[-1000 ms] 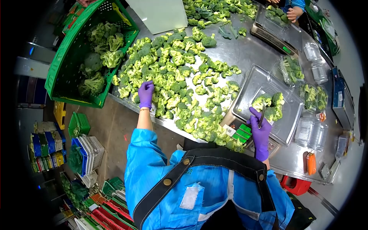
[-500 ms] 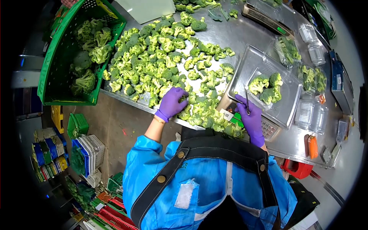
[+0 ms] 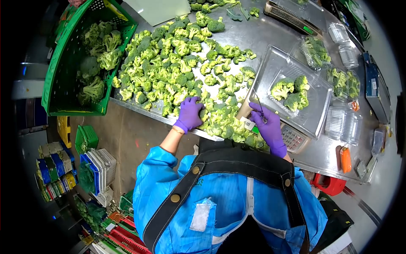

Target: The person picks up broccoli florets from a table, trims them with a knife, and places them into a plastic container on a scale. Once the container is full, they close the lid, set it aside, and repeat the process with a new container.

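Curled, purple-gloved fingers of the left hand [image 3: 189, 113] press down into the near edge of the floret pile [image 3: 169, 67]; whether they pinch one floret I cannot tell. The right hand [image 3: 266, 127] is clenched around a thin dark tool [image 3: 261, 111], just beside the scale [image 3: 292, 139].

At far left, a green crate [image 3: 48, 84] of whole broccoli heads [image 3: 91, 89] leans against the steel table [image 3: 262, 38], above a brown floor [image 3: 127, 135] with stacked trays [image 3: 99, 165]. Florets cover most of the table's left half. Right of the hands, the scale's metal tray [image 3: 270, 67] carries a few large florets [image 3: 292, 93] in a clear container. Further right lie filled packs [image 3: 344, 84], empty clear packs [image 3: 340, 122] and an orange object [image 3: 345, 158].
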`<state>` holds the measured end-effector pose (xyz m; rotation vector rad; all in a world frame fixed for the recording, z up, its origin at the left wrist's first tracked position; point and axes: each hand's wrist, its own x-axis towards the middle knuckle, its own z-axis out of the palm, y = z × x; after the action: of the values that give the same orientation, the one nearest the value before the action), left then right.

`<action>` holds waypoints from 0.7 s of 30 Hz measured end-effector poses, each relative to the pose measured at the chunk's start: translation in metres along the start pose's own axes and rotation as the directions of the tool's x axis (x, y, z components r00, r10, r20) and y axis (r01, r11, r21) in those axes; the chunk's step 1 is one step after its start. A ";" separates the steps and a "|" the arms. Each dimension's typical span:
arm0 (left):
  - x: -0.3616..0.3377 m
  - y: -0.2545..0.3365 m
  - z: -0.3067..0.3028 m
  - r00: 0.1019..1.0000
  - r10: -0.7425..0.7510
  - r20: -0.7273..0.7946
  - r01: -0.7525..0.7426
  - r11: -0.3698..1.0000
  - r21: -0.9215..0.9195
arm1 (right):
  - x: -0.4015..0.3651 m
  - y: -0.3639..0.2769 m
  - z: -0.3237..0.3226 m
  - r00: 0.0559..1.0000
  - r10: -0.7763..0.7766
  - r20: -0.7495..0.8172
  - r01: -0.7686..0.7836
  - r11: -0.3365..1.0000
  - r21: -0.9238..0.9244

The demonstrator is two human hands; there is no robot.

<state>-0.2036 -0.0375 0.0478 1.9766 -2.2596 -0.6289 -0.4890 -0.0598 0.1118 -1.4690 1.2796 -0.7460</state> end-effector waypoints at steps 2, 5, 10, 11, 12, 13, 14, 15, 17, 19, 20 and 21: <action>-0.004 -0.019 -0.004 0.986 0.078 -0.145 -0.125 0.926 -0.356 | 0.000 0.002 -0.002 1.000 0.004 -0.014 -0.003 1.000 0.024; -0.005 -0.013 -0.039 0.999 -0.050 -0.014 0.008 0.419 -0.908 | 0.001 0.002 0.000 0.999 0.050 -0.001 -0.050 0.999 0.008; -0.003 0.018 -0.036 0.927 0.255 0.277 0.375 -0.569 -0.732 | 0.003 -0.026 0.011 0.985 -0.059 0.164 0.046 0.995 0.084; -0.001 0.026 -0.030 0.905 0.360 0.227 0.414 -0.624 -0.662 | 0.004 -0.027 0.012 0.979 -0.120 0.167 0.107 0.990 0.089; 0.000 0.036 -0.029 0.883 0.372 0.285 0.465 -0.623 -0.629 | 0.003 -0.031 0.014 0.982 -0.112 0.150 0.101 0.992 0.080; 0.001 0.047 -0.028 0.887 0.339 0.313 0.459 -0.577 -0.675 | 0.002 -0.035 0.015 0.973 -0.186 0.135 0.181 0.982 0.047; 0.002 0.059 -0.027 0.890 0.305 0.338 0.453 -0.528 -0.718 | 0.002 -0.038 0.017 0.958 -0.259 0.123 0.259 0.966 0.010; 0.004 0.074 -0.032 0.893 0.310 0.328 0.441 -0.452 -0.775 | 0.004 -0.031 0.022 0.935 -0.341 0.096 0.338 0.940 0.040; 0.004 0.083 -0.028 0.897 0.258 0.360 0.431 -0.322 -0.843 | 0.003 -0.021 0.017 0.957 -0.230 0.178 0.228 0.973 0.028; 0.004 0.083 -0.029 0.911 0.310 0.272 0.369 -0.320 -0.872 | 0.002 -0.020 0.002 0.970 -0.172 0.174 0.173 0.985 0.011; 0.003 0.081 -0.034 0.931 0.243 0.274 0.333 -0.249 -0.910 | 0.001 -0.016 -0.010 0.994 -0.102 0.023 0.103 0.994 -0.042; 0.000 0.074 -0.034 0.956 0.131 0.264 0.282 -0.151 -0.947 | -0.001 -0.013 -0.020 0.991 -0.036 -0.126 0.026 0.996 -0.081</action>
<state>-0.2612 -0.0401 0.1049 1.0076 -0.7113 -1.9682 -0.5030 -0.0659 0.1303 -1.5283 1.3993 -0.8287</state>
